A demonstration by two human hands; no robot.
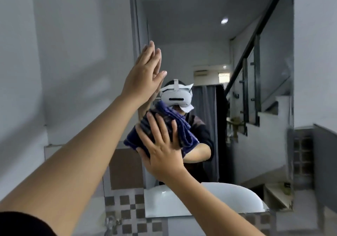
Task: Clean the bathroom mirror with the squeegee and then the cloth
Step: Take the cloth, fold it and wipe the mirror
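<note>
Dark-blue folded towel cloth (pixel 131 141) sits mid-left on the rectangular wall mirror (pixel 200 35), pinned under the right hand (pixel 164 150) with fingers (pixel 164 128) spread flat, left hand (pixel 145 75) braced straight-fingered at the glass's left edge; keep even palm pressure, overlapping strokes.

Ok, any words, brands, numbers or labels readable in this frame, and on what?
No text is readable.
Headset reflected in the mirror: only a dark bar, no legible brand.
Cloth under the right hand: no tag or print showing.
White unit in the reflection: too blurred to read.
</note>
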